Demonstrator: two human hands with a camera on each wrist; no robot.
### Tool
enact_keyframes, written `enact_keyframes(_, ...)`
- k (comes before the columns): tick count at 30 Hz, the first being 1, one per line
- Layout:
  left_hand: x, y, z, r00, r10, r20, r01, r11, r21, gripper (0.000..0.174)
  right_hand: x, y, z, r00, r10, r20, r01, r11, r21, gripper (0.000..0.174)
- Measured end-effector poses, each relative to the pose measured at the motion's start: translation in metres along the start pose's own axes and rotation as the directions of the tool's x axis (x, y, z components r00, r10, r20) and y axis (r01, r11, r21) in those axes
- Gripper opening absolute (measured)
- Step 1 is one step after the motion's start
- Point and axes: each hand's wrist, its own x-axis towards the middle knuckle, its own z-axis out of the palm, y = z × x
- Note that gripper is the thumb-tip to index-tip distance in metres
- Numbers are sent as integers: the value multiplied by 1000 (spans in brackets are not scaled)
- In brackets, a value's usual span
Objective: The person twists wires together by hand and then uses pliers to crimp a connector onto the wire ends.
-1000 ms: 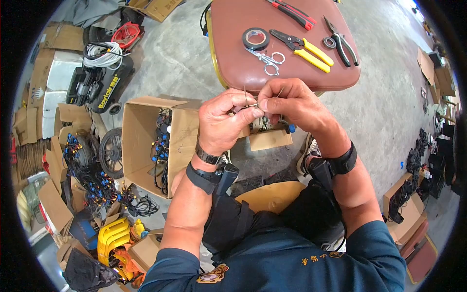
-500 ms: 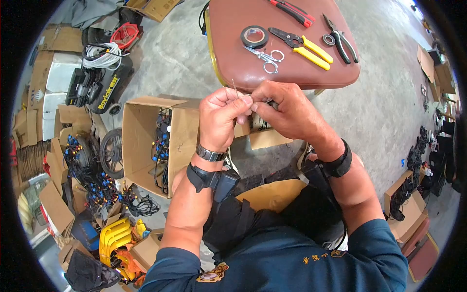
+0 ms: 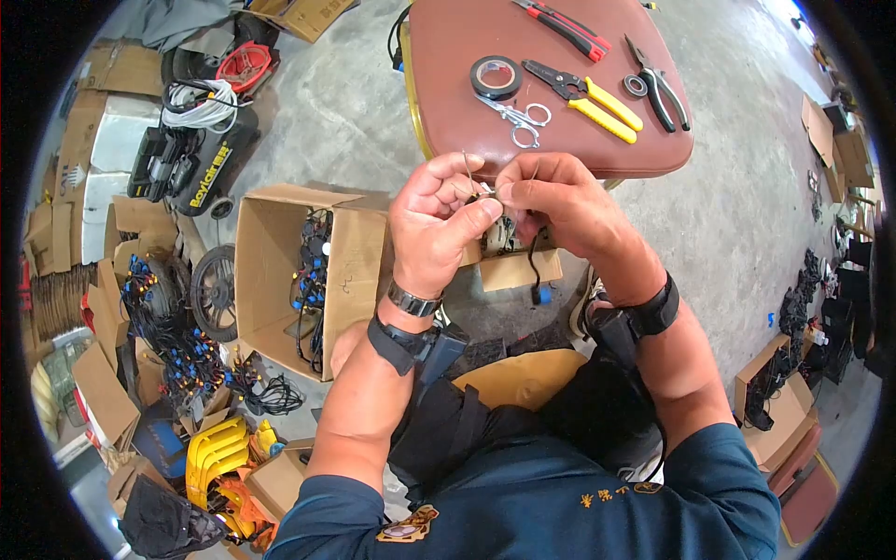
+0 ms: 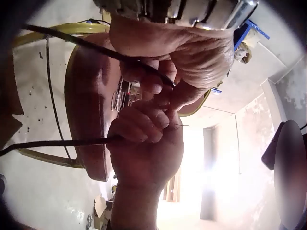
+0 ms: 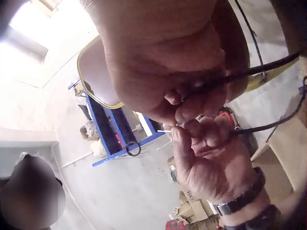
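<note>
In the head view my left hand (image 3: 432, 219) and right hand (image 3: 560, 205) meet at the fingertips in front of a padded brown chair seat (image 3: 448, 56). Each pinches the end of a black cable: the left hand's cable (image 4: 96, 49) and the right hand's cable (image 5: 259, 70) trail away in the wrist views. Thin bare-looking wires (image 5: 172, 139) poke out past the pinched fingers; the joint between the fingertips is mostly hidden. A blue connector (image 3: 541, 296) dangles on a black cable below the right hand.
On the seat lie black tape (image 3: 496, 77), folding scissors (image 3: 518, 121), yellow-handled wire strippers (image 3: 597, 107), pliers (image 3: 658, 89) and a red utility knife (image 3: 565, 33). A cardboard box (image 3: 355, 289) with cables stands left, near an air compressor (image 3: 210, 163).
The right hand turned with its knuckles up half a second ago, then rolled back so its thumb and finger pinch again beside the left fingertips. The blue connector now hangs lower.
</note>
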Motion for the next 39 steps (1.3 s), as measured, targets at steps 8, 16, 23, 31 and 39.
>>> enact_keyframes(8, -1, 2, -2, 997, 39, 62, -45, 993, 111, 29, 1, 1, -2, 992, 99, 73, -111, 974, 196, 14)
enact_keyframes(16, -1, 6, 0, 999, 3, -49, 13, 951, 308, 18, 1, 2, -2, 995, 89, 54, -98, 976, 193, 14)
enact_keyframes(23, 1, 5, -5, 999, 27, -16, -18, 905, 425, 12, 2, 4, -2, 997, 36, 63, -46, 987, 155, 12)
enact_keyframes(31, 2, 13, -16, 966, -249, 71, 208, 910, 357, 6, -5, -2, 3, 992, -96, 80, 114, 960, -257, 9)
enact_keyframes(39, -5, 10, -27, 853, -484, 196, 462, 874, 149, 5, -11, 7, 1, 832, -445, 331, 538, 508, -672, 9)
